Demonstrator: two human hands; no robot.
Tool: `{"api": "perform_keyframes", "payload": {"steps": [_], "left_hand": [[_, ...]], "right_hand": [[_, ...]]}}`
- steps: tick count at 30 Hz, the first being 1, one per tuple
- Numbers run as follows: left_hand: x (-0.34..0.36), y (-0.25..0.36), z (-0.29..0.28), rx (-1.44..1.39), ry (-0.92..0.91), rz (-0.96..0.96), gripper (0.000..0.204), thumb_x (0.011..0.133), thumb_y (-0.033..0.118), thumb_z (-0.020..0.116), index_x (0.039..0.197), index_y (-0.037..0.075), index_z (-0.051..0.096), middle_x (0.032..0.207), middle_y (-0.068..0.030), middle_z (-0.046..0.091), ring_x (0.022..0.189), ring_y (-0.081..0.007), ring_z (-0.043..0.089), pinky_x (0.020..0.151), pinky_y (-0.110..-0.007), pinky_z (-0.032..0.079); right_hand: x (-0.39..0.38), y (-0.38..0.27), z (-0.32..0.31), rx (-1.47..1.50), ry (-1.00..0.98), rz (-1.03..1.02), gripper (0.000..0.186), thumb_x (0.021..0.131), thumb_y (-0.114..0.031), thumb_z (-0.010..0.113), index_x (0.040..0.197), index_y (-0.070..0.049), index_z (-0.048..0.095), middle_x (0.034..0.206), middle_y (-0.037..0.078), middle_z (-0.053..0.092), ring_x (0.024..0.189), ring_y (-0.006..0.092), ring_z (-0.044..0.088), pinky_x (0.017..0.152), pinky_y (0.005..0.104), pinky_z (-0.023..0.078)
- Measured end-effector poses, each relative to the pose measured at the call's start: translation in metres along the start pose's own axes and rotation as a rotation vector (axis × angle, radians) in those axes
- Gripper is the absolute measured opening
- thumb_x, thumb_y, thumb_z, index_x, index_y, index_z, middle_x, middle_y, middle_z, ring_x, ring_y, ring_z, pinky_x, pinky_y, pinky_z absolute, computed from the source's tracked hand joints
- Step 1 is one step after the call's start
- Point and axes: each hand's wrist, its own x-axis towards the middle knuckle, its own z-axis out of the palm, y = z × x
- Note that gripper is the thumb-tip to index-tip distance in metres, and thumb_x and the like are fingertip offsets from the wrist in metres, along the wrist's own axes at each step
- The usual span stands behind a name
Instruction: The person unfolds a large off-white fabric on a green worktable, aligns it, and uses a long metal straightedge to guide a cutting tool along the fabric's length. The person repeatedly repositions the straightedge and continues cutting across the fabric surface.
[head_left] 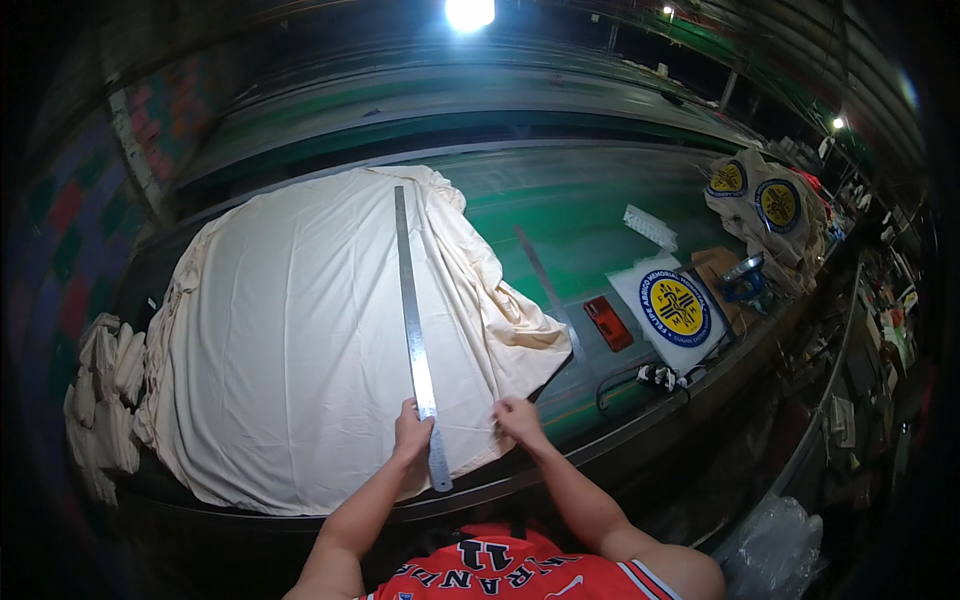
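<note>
A wide cream cloth [290, 330] lies spread over the left part of the long table, with light wrinkles and its right side bunched in folds. A long steel ruler [411, 310] lies on it, running from near the front edge toward the far side. Near the ruler's close end, my left hand [412, 432] is closed at its left edge, the thumb against the metal. To the right of the ruler, my right hand [520, 421] is closed in a pinch over the cloth near its front right edge. Whatever those fingertips hold is too small to make out.
Folded cream cloth [105, 390] is stacked at the left. On the green table [590, 250] to the right lie a red rectangular object [608, 324], a sheet with a round blue-and-yellow emblem [655, 318] and printed cloth [750, 215]. Clear plastic [775, 550] sits at lower right.
</note>
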Motion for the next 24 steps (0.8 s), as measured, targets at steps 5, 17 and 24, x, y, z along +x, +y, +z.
{"api": "perform_keyframes", "payload": {"steps": [5, 17, 24], "left_hand": [[-0.018, 0.020, -0.012, 0.365, 0.069, 0.096, 0.049, 0.081, 0.007, 0.063, 0.129, -0.002, 0.054, 0.112, -0.0265, 0.059, 0.107, -0.0439, 0.059, 0.094, -0.048, 0.048], [0.001, 0.043, 0.029, 0.203, -0.097, 0.343, 0.035, 0.084, 0.013, 0.068, 0.115, -0.002, 0.062, 0.112, -0.0224, 0.056, 0.106, -0.0347, 0.057, 0.090, -0.043, 0.050], [0.015, 0.037, 0.030, 0.064, 0.069, 0.176, 0.053, 0.083, 0.004, 0.061, 0.132, -0.005, 0.044, 0.126, -0.0226, 0.046, 0.110, -0.0352, 0.055, 0.097, -0.042, 0.046]], "right_hand": [[0.049, 0.056, -0.032, -0.359, 0.924, -0.074, 0.065, 0.077, -0.020, 0.077, 0.131, 0.003, 0.048, 0.099, 0.023, 0.065, 0.103, 0.0373, 0.063, 0.088, 0.0443, 0.051], [0.060, 0.004, -0.022, -0.083, 0.523, -0.760, 0.027, 0.075, -0.002, 0.064, 0.102, 0.001, 0.066, 0.095, 0.015, 0.066, 0.089, 0.0321, 0.064, 0.080, 0.0386, 0.051], [0.025, -0.015, 0.011, -0.420, -0.133, -0.521, 0.038, 0.075, -0.002, 0.069, 0.112, -0.008, 0.072, 0.102, 0.016, 0.069, 0.094, 0.0325, 0.066, 0.083, 0.0389, 0.052]]}}
